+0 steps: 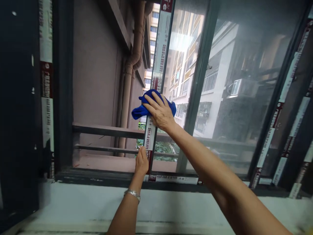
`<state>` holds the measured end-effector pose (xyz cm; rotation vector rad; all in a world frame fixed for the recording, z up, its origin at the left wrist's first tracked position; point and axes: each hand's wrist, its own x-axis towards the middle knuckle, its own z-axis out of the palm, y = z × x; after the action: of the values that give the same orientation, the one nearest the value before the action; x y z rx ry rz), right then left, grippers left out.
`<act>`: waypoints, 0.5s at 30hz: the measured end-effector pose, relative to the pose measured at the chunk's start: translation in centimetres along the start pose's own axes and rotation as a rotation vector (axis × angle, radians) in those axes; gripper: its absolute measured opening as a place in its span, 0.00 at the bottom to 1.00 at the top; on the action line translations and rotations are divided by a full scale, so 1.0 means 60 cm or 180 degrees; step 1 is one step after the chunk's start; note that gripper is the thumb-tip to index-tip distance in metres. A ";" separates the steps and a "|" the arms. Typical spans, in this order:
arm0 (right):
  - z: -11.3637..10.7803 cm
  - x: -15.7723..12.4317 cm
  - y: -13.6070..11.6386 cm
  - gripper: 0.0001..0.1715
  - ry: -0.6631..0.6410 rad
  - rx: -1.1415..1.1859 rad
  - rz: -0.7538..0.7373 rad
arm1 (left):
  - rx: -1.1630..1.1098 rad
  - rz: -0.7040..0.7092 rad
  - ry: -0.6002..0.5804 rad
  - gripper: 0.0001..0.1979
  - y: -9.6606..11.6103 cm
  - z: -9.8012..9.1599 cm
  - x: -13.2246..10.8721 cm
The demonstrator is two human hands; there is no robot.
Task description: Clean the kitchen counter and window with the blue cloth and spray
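A blue cloth [140,112] lies bunched against the upright edge of a sliding window sash [160,49]. My right hand [161,112] presses on the cloth, its fingers spread over it, with part of the cloth sticking out to the left. Lower on the same upright, my left hand [141,161] grips the sash edge; its fingertips are mostly hidden. A silver bracelet [132,195] circles the left wrist. The sash upright carries white and dark red printed protective tape. Right of it, the glass [182,62] looks hazy and reflects light.
Left of the sash the window stands open, with railing bars [110,130], a drainpipe [127,98] and a wall outside. A pale sill [97,202] runs below the dark bottom track [97,181]. More taped frames [269,140] stand at the right.
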<state>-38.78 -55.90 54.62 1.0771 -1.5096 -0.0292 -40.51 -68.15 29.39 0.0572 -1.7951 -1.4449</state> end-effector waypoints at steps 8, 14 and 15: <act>0.068 -0.171 -0.104 0.26 -0.0222 0.0487 -0.0238 | -0.0675 -0.0718 -0.0310 0.34 0.030 -0.016 0.006; 0.093 -0.302 -0.188 0.27 -0.0625 0.0898 -0.0332 | -0.1191 -0.1112 -0.0277 0.39 0.063 -0.080 0.015; 0.092 -0.320 -0.195 0.27 -0.0740 0.0923 -0.0448 | -0.1152 -0.1152 -0.0167 0.39 0.069 -0.094 0.020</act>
<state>-39.17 -53.63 31.55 1.4518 -1.6774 -0.0351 -36.13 -71.83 33.57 0.1658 -1.5911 -2.0275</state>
